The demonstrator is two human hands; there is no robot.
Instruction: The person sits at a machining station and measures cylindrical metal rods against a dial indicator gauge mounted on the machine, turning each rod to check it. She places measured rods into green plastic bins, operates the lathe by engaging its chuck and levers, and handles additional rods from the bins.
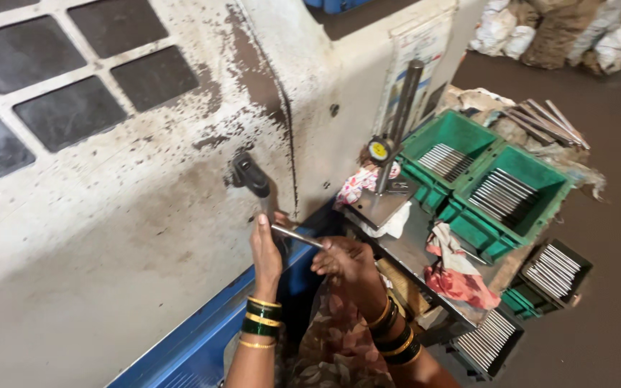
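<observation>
My left hand reaches up to the dark lever handle on the worn white machine door, its fingers on the handle's lower shaft. Close beside it, my right hand is closed on one end of a thin shiny metal rod, which points left toward my left hand. Both wrists carry green and gold bangles.
A small steel bench to the right bears a dial gauge on a stand and crumpled red and white rags. Green crates and dark trays hold several metal rods. Sacks lie far back.
</observation>
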